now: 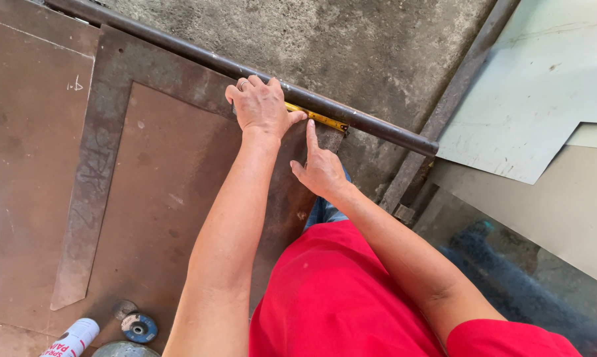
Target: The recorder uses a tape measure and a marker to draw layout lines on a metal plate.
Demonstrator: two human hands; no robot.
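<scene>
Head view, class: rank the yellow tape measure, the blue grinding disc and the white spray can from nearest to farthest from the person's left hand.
1. Yellow tape measure: under and just right of the left hand, along the dark pipe.
2. Blue grinding disc: far below, bottom left.
3. White spray can: bottom-left corner, farther left than the disc.

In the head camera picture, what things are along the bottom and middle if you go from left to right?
Spray can → blue grinding disc → left hand → yellow tape measure → pale metal sheet.
</scene>
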